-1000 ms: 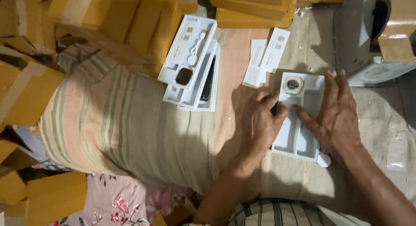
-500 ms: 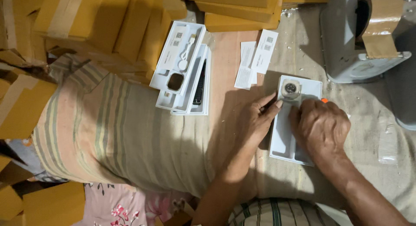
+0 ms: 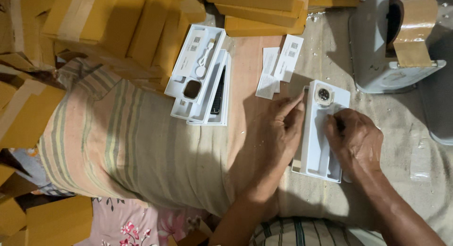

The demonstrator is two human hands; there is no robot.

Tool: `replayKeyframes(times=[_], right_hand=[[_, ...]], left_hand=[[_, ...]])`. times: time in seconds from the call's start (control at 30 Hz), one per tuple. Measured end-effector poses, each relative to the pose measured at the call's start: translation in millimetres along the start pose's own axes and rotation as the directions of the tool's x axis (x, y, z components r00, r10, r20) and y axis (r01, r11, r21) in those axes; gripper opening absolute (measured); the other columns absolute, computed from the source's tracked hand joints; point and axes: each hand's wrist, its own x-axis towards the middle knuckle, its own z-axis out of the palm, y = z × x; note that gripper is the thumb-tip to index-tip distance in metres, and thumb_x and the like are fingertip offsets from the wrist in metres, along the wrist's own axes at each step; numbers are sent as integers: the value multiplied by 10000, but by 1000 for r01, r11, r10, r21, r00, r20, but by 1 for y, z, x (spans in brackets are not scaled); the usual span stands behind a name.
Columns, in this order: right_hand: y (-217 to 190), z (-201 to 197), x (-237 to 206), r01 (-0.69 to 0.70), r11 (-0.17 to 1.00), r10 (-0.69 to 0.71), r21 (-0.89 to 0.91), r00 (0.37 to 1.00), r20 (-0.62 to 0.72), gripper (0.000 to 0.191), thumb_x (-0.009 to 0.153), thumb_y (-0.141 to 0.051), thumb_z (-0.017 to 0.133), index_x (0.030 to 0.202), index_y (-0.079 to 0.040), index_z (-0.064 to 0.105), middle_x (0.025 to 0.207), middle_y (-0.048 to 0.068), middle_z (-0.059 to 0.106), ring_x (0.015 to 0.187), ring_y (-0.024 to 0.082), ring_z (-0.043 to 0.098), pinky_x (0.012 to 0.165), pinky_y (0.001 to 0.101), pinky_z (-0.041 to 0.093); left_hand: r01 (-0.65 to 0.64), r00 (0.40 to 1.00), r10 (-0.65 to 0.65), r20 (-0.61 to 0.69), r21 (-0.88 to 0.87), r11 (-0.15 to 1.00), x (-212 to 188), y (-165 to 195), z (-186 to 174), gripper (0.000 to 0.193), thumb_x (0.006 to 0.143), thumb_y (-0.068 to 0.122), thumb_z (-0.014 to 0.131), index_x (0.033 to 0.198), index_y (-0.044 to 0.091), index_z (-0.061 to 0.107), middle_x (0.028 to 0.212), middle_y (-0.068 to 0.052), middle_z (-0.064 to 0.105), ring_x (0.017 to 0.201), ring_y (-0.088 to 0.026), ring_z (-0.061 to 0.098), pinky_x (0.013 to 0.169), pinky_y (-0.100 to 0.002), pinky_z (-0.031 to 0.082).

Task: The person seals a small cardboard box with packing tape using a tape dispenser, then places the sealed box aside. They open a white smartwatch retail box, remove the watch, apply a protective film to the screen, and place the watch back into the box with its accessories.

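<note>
Head view, single entry.

Item 1: white packing tray (image 3: 317, 147), long and narrow, right of centre in the frame, lying on a woven cloth surface (image 3: 302, 62). A round-faced watch body (image 3: 323, 94) sits in the tray's upper pocket; the lower compartments look bare.

Item 2: left hand (image 3: 282, 132), flat against the tray's left edge, fingers (image 3: 293, 103) loosely extended and steadying the tray rather than clasping it.

Item 3: right hand (image 3: 355, 138), over the tray's middle, fingers curled narrow and pressed down into the tray. Whether they pinch a small part cannot be told; the knuckles hide it.

Item 4: second open tray set (image 3: 202, 80), upper centre of the frame, holding a square dark watch face (image 3: 192, 89) and a coiled white cable (image 3: 205, 55), stacked on further white trays.

Item 5: two white paper leaflets (image 3: 279, 64), between the two tray sets.

Item 6: yellow cartons (image 3: 118, 24), piled across the upper left and top; more at lower left.

Item 7: grey tape dispenser (image 3: 387, 47) with a brown tape roll (image 3: 415, 24), upper right.

Step judged in hand: seating contents into the tray below the watch body. The next move likely calls for firm, even pressure while the left hand keeps the tray from sliding.
</note>
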Motion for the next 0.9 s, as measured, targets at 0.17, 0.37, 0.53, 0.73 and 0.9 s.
replayKeyframes(times=[0.17,0.37,0.53,0.73,0.9], right_hand=[[-3,2,-2,77,997,-78,-13,994,-78,190,942,-195,705,944,-5,709,920,199,721,883,390,689,792,490,553],[-3,4,-1,51,999,-50,18,997,-64,199,938,-194,723,935,3,695,876,201,706,860,389,681,791,492,546],[-2,5,0,38,999,-38,-5,997,-69,183,935,-185,721,909,-7,687,863,189,706,830,371,684,792,487,553],[-3,6,-1,54,999,-54,0,993,-109,178,899,-188,732,919,-14,695,864,190,706,836,381,682,761,490,548],[-4,3,-1,77,997,-75,18,992,-102,194,911,-205,734,923,-18,684,869,189,700,832,380,675,761,492,545]], left_hand=[[-305,948,316,17,319,897,11,-11,18,344,995,158,702,1328,77,663,1032,-158,688,977,-320,635,907,-428,507],[-274,961,247,122,339,900,21,-34,23,374,979,107,619,1347,50,664,971,-147,680,963,-331,612,974,-458,465],[-261,963,221,154,324,909,18,-32,23,447,1001,132,619,1434,31,579,1031,-159,657,1021,-340,617,1054,-472,440],[-258,955,198,221,288,922,22,-31,17,487,1024,182,612,1497,84,549,1072,-163,630,1060,-343,568,998,-460,451],[-258,950,202,238,236,937,25,-36,15,473,1029,228,611,1476,79,566,1021,-144,616,1017,-322,562,972,-459,450]])
